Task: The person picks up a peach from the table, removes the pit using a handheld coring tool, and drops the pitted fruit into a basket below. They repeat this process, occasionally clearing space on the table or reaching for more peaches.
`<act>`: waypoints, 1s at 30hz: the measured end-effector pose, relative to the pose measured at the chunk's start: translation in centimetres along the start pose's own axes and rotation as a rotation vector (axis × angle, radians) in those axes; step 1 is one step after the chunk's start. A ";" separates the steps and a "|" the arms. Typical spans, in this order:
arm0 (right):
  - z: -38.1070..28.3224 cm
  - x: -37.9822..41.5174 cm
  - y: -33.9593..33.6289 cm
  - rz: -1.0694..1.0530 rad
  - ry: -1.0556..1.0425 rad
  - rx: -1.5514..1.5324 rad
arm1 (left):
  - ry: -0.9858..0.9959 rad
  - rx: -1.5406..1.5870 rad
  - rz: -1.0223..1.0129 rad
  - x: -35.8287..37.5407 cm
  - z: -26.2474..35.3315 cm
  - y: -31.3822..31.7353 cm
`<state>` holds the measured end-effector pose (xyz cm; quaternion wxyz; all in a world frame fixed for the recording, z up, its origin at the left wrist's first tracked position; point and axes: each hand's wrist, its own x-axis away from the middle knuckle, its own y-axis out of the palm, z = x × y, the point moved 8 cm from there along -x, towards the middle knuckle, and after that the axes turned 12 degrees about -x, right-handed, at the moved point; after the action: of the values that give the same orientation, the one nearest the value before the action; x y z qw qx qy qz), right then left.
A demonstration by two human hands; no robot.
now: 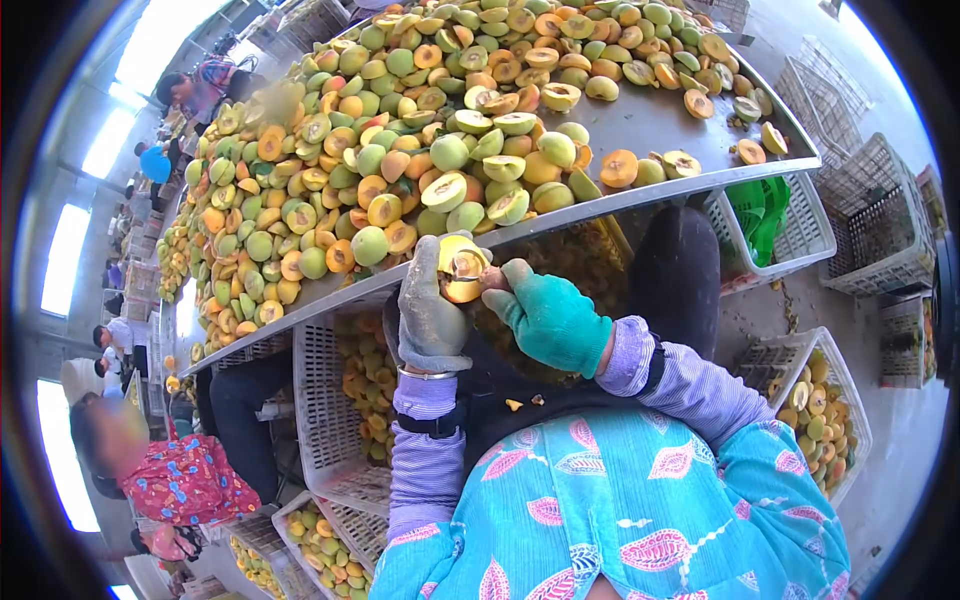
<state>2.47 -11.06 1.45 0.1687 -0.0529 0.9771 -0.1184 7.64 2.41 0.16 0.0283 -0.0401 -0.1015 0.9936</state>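
Note:
My left hand (432, 308), in a grey glove, is closed around a yellow-orange fruit (463, 268) that is cut open, its inside facing up. My right hand (552, 316), in a green glove, has its fingers pinched at the right side of this fruit. Between those fingertips is something small and brownish that I cannot make out. Both hands are just below the metal edge of a table (640, 190), which carries a big heap of halved and whole green and orange fruit (370, 150).
White crates of fruit stand at my lower left (320, 400) and right (815, 400). Another crate (790, 235) holds green material. Stacked crates (870, 210) are at the far right. A co-worker in red patterned clothing (185, 480) sits at the left, with more people beyond.

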 end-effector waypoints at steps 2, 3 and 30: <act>-0.4 0.0 -0.3 0.030 0.021 -0.012 | -0.132 0.343 -0.061 0.1 0.1 1.0; -0.3 -0.1 -0.3 0.035 0.022 -0.011 | -0.131 0.343 -0.066 0.1 0.7 1.2; 0.1 3.1 6.5 -0.468 0.915 -1.906 | -0.310 0.325 -0.044 0.6 0.3 2.5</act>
<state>-0.85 -5.23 -1.24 -0.3495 -0.2983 0.6031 0.6520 6.92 -0.05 -0.06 0.0400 0.1205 0.0558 0.9903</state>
